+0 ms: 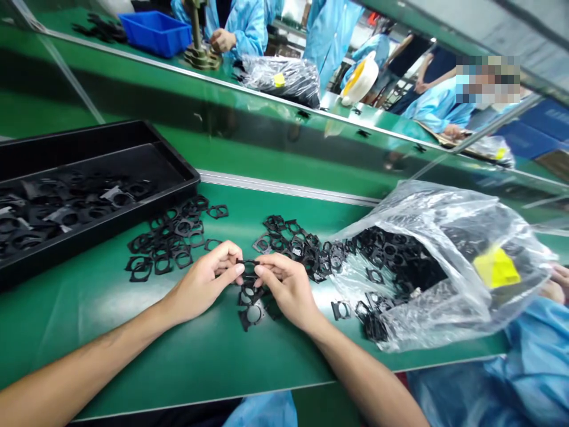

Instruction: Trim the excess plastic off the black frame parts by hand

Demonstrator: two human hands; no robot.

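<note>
This is a factory floor, a production line rather than a home or an office. A long tabletop (133,350) covered in green belting and edged with an aluminium rail (284,188) runs across the view, with a second green line beyond it. Small black plastic frames (164,243) lie loose in quantity, heaped in a black plastic tray (178,169) and spilling from a clear plastic bag (444,207). Across the line, workers in matching blue smocks (240,24) stand near a blue plastic bin (155,32) and a bench-mounted hand press (200,56), with more bagged parts (280,80) lying nearby.
</note>
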